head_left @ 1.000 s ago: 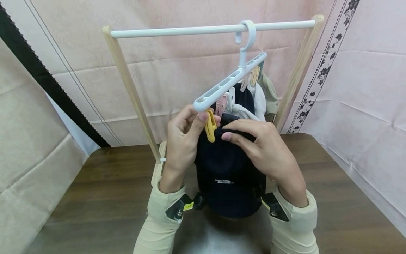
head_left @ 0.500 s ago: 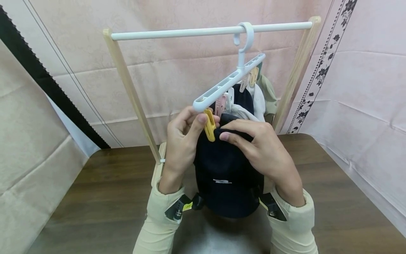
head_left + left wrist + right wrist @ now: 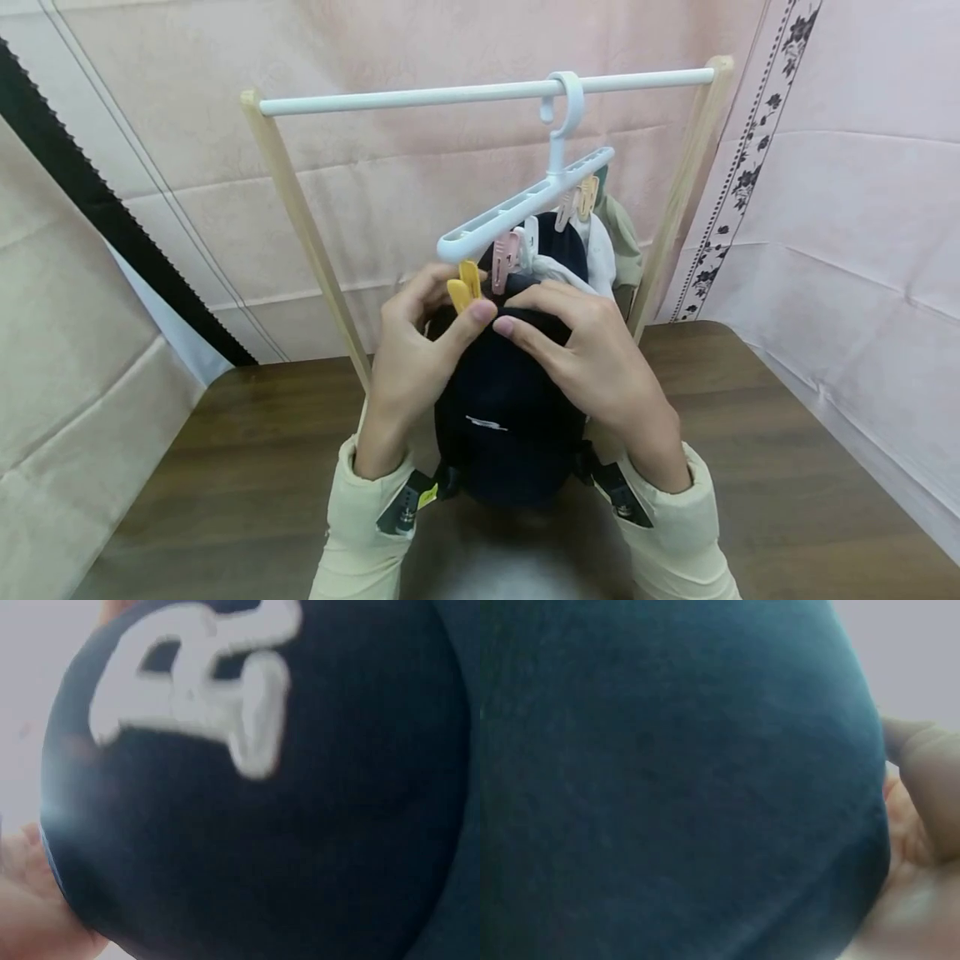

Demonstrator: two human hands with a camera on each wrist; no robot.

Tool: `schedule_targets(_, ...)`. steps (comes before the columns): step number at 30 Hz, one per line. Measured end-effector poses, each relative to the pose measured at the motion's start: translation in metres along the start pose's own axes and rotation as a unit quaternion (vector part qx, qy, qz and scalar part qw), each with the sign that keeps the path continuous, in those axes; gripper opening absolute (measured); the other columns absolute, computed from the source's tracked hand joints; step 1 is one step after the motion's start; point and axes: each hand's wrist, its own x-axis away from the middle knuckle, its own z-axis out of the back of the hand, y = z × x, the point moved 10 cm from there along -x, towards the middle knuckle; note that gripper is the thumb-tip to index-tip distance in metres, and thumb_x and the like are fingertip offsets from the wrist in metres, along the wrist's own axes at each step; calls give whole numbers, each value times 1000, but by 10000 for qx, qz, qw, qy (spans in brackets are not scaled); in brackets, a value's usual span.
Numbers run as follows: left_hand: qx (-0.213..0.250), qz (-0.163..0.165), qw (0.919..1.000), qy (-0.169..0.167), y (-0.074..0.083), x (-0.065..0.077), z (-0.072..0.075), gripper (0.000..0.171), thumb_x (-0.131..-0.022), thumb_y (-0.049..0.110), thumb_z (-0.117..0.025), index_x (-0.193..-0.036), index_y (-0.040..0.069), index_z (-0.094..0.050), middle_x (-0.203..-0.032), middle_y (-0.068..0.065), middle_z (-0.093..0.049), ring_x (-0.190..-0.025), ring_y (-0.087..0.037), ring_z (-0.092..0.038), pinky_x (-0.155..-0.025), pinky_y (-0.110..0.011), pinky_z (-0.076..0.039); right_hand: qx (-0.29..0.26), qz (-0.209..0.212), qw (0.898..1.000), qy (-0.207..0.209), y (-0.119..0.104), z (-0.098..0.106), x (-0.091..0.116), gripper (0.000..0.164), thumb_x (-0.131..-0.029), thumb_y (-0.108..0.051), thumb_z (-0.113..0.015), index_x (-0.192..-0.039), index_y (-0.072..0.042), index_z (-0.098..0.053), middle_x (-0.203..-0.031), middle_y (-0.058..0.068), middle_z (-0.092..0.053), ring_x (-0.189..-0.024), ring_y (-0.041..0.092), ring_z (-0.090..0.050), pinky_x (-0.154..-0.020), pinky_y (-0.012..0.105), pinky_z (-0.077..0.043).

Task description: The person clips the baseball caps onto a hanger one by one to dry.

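Observation:
A dark baseball cap (image 3: 510, 392) is held up under the near end of a pale blue hanger (image 3: 525, 204). White raised lettering (image 3: 195, 697) shows on it in the left wrist view. My right hand (image 3: 596, 367) pinches the cap's upper edge between thumb and fingers. My left hand (image 3: 416, 354) has its thumb on the cap's upper left edge, its fingers partly hidden behind. Just above that thumb, a yellow clothespin (image 3: 467, 283) at the hanger's end is tilted with both halves showing. In the right wrist view the cap's dark cloth (image 3: 682, 780) fills most of the picture.
The hanger hooks over a white rail (image 3: 405, 98) on a wooden frame (image 3: 300, 225). A pink clothespin (image 3: 504, 260) and several others hang farther along it, with white cloth (image 3: 600, 254) and a green item (image 3: 621, 237). Below lies a brown wooden table (image 3: 255, 467).
My left thumb has shifted from the yellow clothespin down to the cap's edge, and the clothespin has turned. The cap and right hand have moved left; the view has shifted slightly.

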Motion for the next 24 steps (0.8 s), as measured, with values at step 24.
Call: schedule_targets(24, -821, 215, 9896, 1159, -19, -6, 73, 43, -115, 31, -45, -110, -7, -67, -96, -15, -66, -91, -20, -59, -88, -30, -45, 819, -2522, 9595, 946, 114, 42, 11, 35, -108, -30, -62, -126, -1, -68, -132, 24, -55, -127, 41, -52, -105, 57, -40)
